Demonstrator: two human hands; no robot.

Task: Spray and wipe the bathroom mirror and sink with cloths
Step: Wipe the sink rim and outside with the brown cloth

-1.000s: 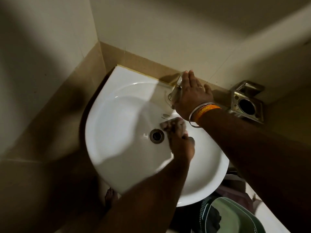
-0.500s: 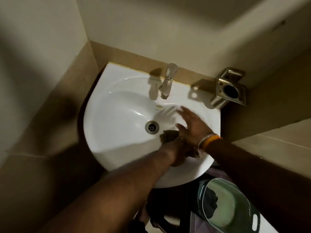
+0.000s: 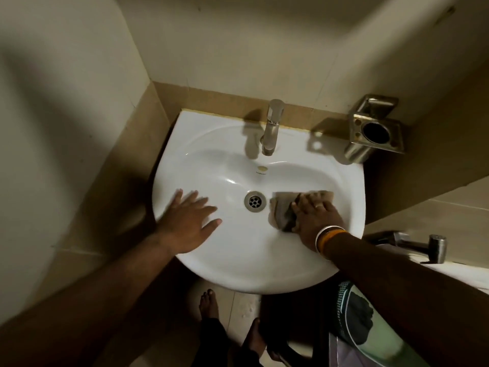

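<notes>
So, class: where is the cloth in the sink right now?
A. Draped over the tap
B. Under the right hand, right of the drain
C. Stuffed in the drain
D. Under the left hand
B: the cloth lies beneath the right hand, right of the drain.

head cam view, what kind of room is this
Most likely a small bathroom: a white wall-hung washbasin with a steel tap sits in a tiled corner, a metal toothbrush holder is fixed to the wall, and the right hand presses a cloth into the bowl.

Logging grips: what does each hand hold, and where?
Right hand presses the cloth at its right half; left hand rests empty on the sink.
</notes>
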